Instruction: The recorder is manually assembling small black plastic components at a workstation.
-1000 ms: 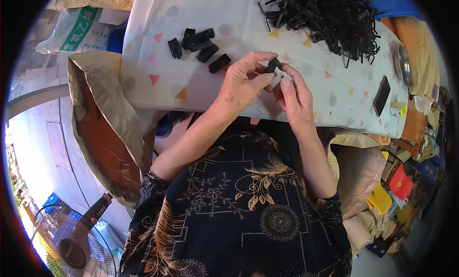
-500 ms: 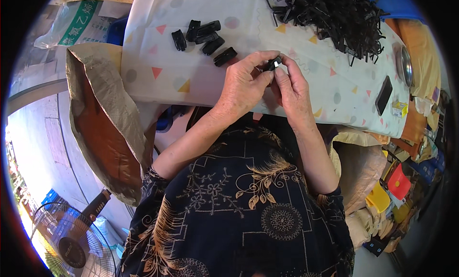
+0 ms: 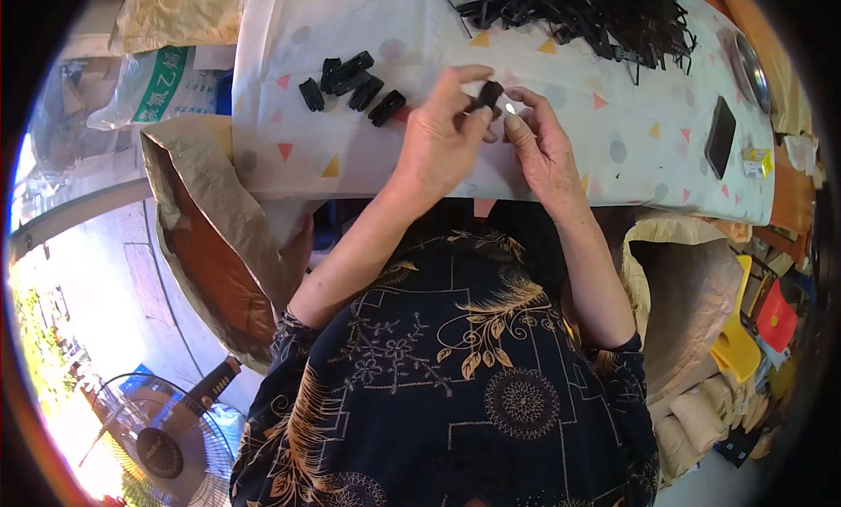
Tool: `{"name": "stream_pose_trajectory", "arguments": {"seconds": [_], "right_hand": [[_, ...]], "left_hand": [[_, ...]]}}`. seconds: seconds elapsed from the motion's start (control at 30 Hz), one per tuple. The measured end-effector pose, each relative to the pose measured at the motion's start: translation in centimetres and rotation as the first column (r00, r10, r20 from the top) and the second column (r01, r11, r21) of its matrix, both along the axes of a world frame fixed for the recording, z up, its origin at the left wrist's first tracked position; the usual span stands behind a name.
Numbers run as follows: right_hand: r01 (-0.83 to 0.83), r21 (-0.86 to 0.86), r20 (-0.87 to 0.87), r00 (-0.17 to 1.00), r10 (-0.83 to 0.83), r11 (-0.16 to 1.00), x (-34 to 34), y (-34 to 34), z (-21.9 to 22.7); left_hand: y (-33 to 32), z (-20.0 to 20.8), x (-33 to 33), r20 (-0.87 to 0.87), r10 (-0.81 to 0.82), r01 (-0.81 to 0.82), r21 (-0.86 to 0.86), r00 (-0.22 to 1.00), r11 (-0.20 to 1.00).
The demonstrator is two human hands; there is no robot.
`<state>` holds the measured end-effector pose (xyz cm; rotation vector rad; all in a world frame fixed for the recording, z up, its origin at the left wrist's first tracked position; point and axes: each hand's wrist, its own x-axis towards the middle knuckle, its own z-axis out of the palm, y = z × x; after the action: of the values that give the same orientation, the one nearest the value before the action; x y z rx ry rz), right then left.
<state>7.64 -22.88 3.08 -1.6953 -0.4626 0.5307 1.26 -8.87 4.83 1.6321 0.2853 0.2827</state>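
Note:
My left hand (image 3: 435,135) pinches a small black moulded piece (image 3: 488,95) between thumb and fingers, above the tablecloth. What kind of part it is, I cannot make out. Close by on the right is my right hand (image 3: 547,157), its thumb and curved forefinger apart. A tiny bright spot shows at that thumb's tip; whether it is a nail or a bit of metal is unclear. Left of my hands lie several similar black pieces (image 3: 352,73) in a loose cluster. A large heap of thin black strips (image 3: 587,21) covers the table's far right part.
The table wears a white patterned cloth (image 3: 289,179). At its right are a black phone (image 3: 720,137), a small yellow box (image 3: 757,163) and a round metal dish (image 3: 752,73). Open sacks stand on the left (image 3: 206,218) and right (image 3: 683,271). A fan (image 3: 162,450) is at lower left.
My hands have drawn apart. The left one keeps the black piece, moved slightly left and up; the right one has come off it. The whole view has shifted a little.

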Motion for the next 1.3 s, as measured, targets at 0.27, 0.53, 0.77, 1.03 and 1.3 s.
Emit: {"name": "stream_pose_trajectory", "arguments": {"seconds": [0.27, 0.53, 0.77, 1.03, 1.3], "right_hand": [[0.102, 0.381, -0.278, 0.960, 0.009, 0.919, 0.4, -2.3, 0.6], [0.041, 0.433, -0.440, 0.881, 0.172, 0.901, 1.5, -3.2, 0.8], [-0.096, 0.270, -0.366, 0.910, 0.195, 0.958, 1.1, -3.4, -0.6], [-0.099, 0.100, -0.175, 0.978, 0.115, 0.990, -1.5, -0.8, 1.5], [-0.139, -0.107, -0.102, 0.986, 0.129, 0.984, -1.9, 1.8, 2.5]], "left_hand": [[0.2, 1.3, -0.2, -0.061, -0.134, 0.071, -0.602, 0.989, 0.795], [-1.2, 1.4, -0.4, -0.088, -0.329, 0.190, -0.667, 0.940, 0.720], [-1.1, 1.1, -0.9, -0.147, -0.380, 0.346, -0.214, 0.913, 0.914], [0.5, 0.0, -1.6, -0.128, -0.261, 0.243, -0.139, 0.957, 0.960], [2.6, -0.9, -2.0, -0.068, -0.193, 0.191, -0.036, 0.979, 0.981]]}}
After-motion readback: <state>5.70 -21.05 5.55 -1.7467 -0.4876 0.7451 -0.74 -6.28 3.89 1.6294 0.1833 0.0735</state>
